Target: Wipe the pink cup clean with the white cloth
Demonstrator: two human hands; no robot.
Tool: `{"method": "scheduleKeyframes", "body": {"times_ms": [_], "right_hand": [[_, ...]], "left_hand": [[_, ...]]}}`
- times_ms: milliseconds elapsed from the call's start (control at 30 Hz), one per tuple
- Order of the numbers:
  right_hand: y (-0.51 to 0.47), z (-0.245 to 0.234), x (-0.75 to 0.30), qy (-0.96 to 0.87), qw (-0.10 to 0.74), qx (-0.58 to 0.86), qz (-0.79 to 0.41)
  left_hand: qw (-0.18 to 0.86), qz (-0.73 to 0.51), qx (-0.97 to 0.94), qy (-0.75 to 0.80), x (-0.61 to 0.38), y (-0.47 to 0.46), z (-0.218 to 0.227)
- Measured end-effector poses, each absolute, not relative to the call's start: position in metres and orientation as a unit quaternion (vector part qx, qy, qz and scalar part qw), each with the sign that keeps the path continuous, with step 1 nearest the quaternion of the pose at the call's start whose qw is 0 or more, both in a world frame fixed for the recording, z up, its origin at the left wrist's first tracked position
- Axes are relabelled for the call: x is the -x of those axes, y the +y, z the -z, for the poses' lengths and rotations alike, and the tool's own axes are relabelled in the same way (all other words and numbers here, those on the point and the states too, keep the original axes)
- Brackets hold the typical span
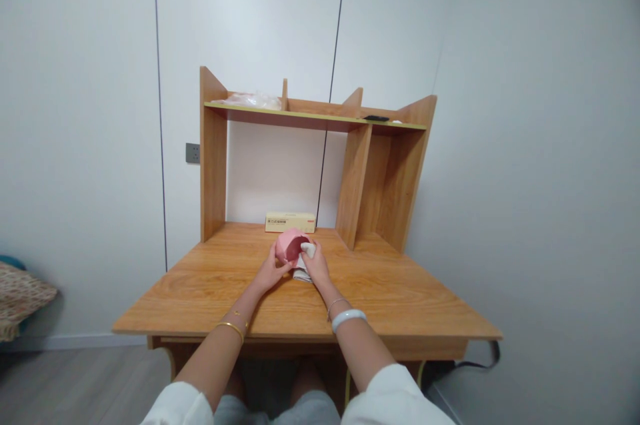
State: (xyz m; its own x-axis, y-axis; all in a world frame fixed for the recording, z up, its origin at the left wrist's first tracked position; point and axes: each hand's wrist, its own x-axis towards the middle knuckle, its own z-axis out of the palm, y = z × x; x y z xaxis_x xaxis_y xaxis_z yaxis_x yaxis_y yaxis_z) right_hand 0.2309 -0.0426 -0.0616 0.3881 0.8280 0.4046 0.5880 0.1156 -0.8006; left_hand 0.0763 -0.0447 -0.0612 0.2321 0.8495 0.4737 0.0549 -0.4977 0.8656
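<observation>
A pink, hollow, rounded container (pixel 287 241) is held tilted above the desk, its darker opening turned toward the right. My left hand (pixel 273 267) is closed around its left and lower side. In my right hand (pixel 317 265) is a white cloth (pixel 302 273), bunched in the fingers at the rim of the opening, with part of it hanging below. Whether the cloth reaches inside the container I cannot tell. The exact kind of the pink container does not show clearly.
The wooden desk (pixel 200 295) carries a hutch with shelves (pixel 215 171). Behind my hands a long yellowish box (pixel 290 222) stands near the wall. On the top shelf lie a clear plastic bag (pixel 253 101) and a flat black object (pixel 376 118). A dark strap (pixel 494 355) hangs at the right edge.
</observation>
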Motion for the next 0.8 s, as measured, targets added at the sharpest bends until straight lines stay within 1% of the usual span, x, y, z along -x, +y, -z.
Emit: {"method": "scheduleKeyframes", "body": {"times_ms": [100,200,300,467,567,700,800], "right_hand": [[-0.05,0.06,-0.228,-0.533,0.504,0.672,-0.106],[-0.058,0.057,-0.224,-0.531,0.489,0.685,-0.101],[-0.065,0.054,-0.218,-0.525,0.453,0.715,-0.093],[-0.074,0.049,-0.207,-0.512,0.387,0.763,-0.069],[-0.075,0.046,-0.204,-0.5,0.38,0.775,-0.07],[-0.073,0.045,-0.205,-0.483,0.373,0.787,-0.082],[-0.072,0.048,-0.208,-0.491,0.393,0.773,-0.082]], "left_hand": [[0.396,-0.503,-0.674,0.368,-0.075,-0.047,0.059],[0.405,-0.505,-0.666,0.37,-0.074,-0.049,0.057],[0.414,-0.505,-0.663,0.365,-0.074,-0.047,0.056],[0.396,-0.504,-0.67,0.374,-0.074,-0.036,0.062],[0.397,-0.499,-0.672,0.376,-0.074,-0.031,0.066],[0.425,-0.496,-0.663,0.366,-0.074,-0.032,0.069],[0.45,-0.509,-0.642,0.356,-0.075,-0.037,0.068]]}}
